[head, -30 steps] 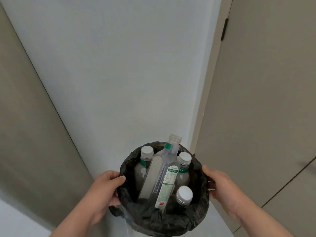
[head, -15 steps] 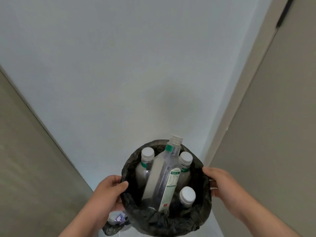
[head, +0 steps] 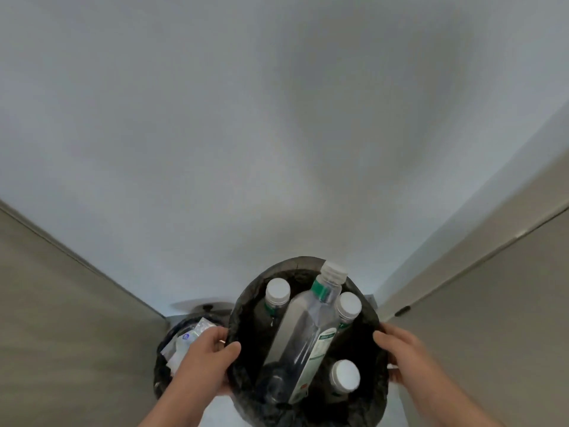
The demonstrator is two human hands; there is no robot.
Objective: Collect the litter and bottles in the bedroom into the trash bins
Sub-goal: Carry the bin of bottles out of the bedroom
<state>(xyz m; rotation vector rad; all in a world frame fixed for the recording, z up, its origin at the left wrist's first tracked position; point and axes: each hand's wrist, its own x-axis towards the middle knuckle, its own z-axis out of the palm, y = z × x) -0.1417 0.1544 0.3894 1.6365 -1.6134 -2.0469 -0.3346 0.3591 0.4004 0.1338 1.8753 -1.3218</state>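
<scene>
Black-lined trash bin (head: 243, 306) at 6 o'clock, held level: left hand (head: 203, 359) grips rim at 9, right hand (head: 409, 359) at 3, likely so upright capped bottles (head: 304, 331) do not spill. Second bin (head: 158, 377) with wrappers (head: 184, 340) beside, at 8 o'clock.

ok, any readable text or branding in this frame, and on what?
Tall bottle's label: green and white print, too blurred to read.
Wrapper in the second bin: blue mark, too blurred to read.
White caps: no print visible.
Nothing legible.
</scene>
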